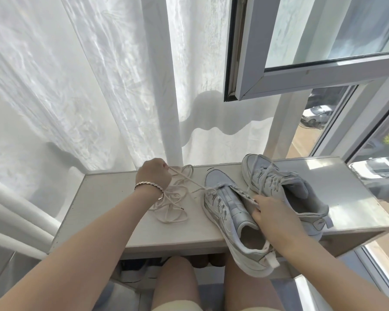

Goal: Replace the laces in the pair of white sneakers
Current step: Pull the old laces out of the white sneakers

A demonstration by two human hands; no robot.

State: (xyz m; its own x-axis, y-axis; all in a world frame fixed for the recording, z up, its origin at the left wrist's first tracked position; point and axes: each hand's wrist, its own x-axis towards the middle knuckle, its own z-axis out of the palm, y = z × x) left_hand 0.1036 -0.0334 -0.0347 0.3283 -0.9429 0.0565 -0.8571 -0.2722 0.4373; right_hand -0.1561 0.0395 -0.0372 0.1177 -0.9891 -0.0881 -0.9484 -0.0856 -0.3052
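Observation:
Two white sneakers lie on a pale shelf top (112, 221). The near sneaker (231, 223) points away from me, its heel hanging over the front edge. My right hand (276, 221) grips its tongue and collar. My left hand (154, 175), with a bracelet on the wrist, pinches a cream lace (189, 181) that runs taut from the sneaker's lower eyelets up to my fingers. A loose pile of cream laces (173, 205) lies under my left wrist. The far sneaker (285, 189) lies to the right, still laced, partly behind my right hand.
A sheer white curtain (88, 86) hangs right behind the shelf. An open window sash (301, 70) juts in above the sneakers at the upper right. My bare knees (177, 281) sit under the shelf's front edge, with dark shoes stored below.

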